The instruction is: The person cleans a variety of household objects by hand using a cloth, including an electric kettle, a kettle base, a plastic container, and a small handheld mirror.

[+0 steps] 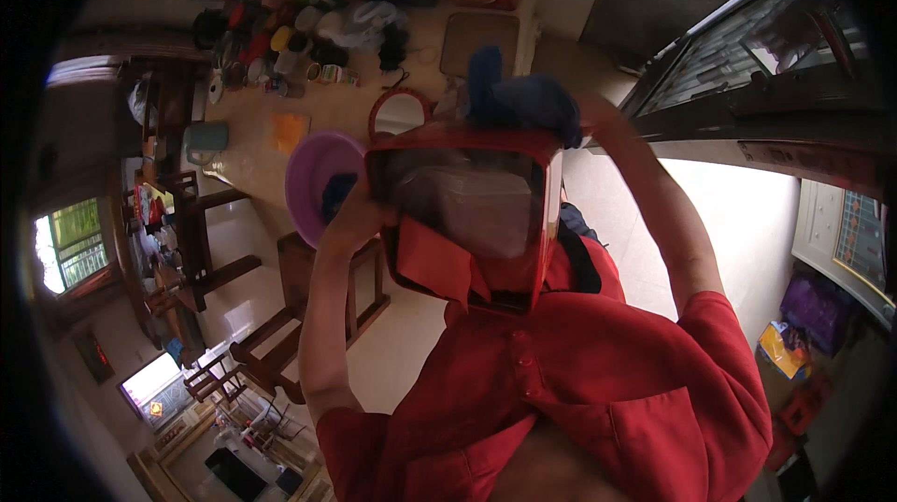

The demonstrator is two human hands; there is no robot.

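A rectangular, red-framed piece with a dark shiny face, which looks like a mirror, is held up in front of my red shirt. My left hand grips its left edge. At the upper right corner my right hand is closed on a blue cloth that lies over the top edge of the frame; the fingers are partly hidden and blurred. Just left of my left hand, a purple basin holds a dark blue cloth. A round red-rimmed mirror lies behind the frame.
The table bears bottles and jars, an orange sheet, a grey-green container and a brown tray. A wooden stool stands below the basin. To the right are a white cabinet and bags.
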